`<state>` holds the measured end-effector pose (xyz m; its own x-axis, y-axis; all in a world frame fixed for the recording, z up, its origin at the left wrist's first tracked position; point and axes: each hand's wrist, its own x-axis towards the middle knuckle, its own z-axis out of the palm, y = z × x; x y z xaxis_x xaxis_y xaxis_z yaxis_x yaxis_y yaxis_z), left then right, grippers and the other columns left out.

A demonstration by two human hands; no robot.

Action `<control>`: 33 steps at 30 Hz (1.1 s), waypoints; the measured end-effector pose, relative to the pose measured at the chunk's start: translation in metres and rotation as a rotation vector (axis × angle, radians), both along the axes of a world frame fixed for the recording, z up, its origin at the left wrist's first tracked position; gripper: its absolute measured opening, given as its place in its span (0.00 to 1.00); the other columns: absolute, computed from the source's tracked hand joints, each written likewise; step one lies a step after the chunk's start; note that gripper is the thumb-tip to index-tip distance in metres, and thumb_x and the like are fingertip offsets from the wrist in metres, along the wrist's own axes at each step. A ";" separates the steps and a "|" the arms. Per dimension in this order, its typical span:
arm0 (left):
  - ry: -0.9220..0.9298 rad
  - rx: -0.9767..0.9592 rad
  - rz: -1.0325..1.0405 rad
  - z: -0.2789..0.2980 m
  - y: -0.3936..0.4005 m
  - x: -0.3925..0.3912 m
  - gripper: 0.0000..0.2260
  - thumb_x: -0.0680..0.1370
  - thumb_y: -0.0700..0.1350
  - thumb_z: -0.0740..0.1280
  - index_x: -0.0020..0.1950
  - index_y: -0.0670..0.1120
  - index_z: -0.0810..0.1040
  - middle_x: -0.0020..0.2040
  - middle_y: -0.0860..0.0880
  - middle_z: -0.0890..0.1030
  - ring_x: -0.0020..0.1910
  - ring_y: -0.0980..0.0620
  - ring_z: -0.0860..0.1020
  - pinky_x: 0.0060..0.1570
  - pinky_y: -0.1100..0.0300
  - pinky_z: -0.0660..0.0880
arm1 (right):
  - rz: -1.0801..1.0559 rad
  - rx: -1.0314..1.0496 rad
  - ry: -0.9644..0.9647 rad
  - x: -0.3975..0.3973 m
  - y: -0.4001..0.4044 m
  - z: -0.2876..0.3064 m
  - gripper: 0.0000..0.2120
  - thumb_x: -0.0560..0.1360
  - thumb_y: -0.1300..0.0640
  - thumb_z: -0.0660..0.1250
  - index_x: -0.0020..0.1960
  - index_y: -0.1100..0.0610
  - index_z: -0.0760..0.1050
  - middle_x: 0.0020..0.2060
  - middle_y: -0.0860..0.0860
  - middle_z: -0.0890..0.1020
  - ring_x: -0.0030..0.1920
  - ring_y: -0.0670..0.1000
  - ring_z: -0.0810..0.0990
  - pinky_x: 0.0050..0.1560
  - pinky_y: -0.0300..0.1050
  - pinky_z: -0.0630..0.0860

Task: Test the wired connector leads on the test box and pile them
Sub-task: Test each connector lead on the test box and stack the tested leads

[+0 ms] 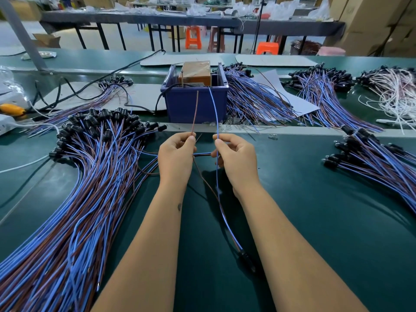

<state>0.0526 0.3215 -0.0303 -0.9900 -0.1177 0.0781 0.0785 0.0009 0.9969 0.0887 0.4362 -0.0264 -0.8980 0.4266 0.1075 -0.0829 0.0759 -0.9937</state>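
Observation:
My left hand (176, 155) pinches a brown wire (195, 111) that stands upright toward the test box (195, 74). My right hand (234, 155) pinches the blue wire (215, 109) of the same lead, its tip up near the box's front rim. Both wires run down between my forearms to a black connector (246, 258) lying on the green mat. The orange test box sits inside a blue bin (195, 104). A big pile of blue and brown leads (90, 176) with black connectors lies to the left.
More lead bundles lie right of the bin (254, 102), at the far right (378, 158) and at the back (319, 86). White leads (396, 91) sit at the far right back. A black power cable (94, 86) crosses cardboard sheets on the left. Small clear parts (272, 136) lie by the belt's rail.

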 end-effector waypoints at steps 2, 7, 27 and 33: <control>0.013 0.005 -0.001 0.000 -0.001 0.000 0.05 0.80 0.46 0.66 0.50 0.53 0.82 0.30 0.55 0.79 0.27 0.60 0.73 0.32 0.65 0.72 | -0.024 0.034 0.015 0.000 0.001 0.000 0.08 0.79 0.58 0.65 0.54 0.55 0.82 0.34 0.47 0.81 0.33 0.44 0.77 0.39 0.39 0.74; 0.004 0.004 0.000 -0.003 -0.003 -0.004 0.07 0.81 0.47 0.66 0.55 0.51 0.82 0.26 0.54 0.78 0.21 0.60 0.68 0.25 0.66 0.67 | -0.090 0.050 0.031 0.000 0.006 0.000 0.07 0.79 0.57 0.65 0.51 0.46 0.79 0.29 0.49 0.79 0.30 0.46 0.72 0.38 0.45 0.72; 0.055 -0.041 -0.046 -0.005 -0.002 -0.015 0.13 0.81 0.38 0.63 0.63 0.46 0.80 0.36 0.55 0.80 0.28 0.63 0.76 0.30 0.70 0.73 | -0.087 0.124 0.051 -0.010 0.007 -0.006 0.13 0.79 0.62 0.64 0.61 0.54 0.80 0.39 0.45 0.80 0.37 0.42 0.75 0.51 0.46 0.78; 0.056 -0.042 -0.001 -0.006 -0.008 -0.022 0.12 0.81 0.38 0.64 0.58 0.52 0.80 0.35 0.54 0.81 0.27 0.63 0.75 0.30 0.69 0.73 | -0.087 0.148 0.045 -0.017 0.010 -0.008 0.13 0.79 0.62 0.64 0.59 0.51 0.80 0.37 0.46 0.80 0.35 0.45 0.74 0.47 0.47 0.77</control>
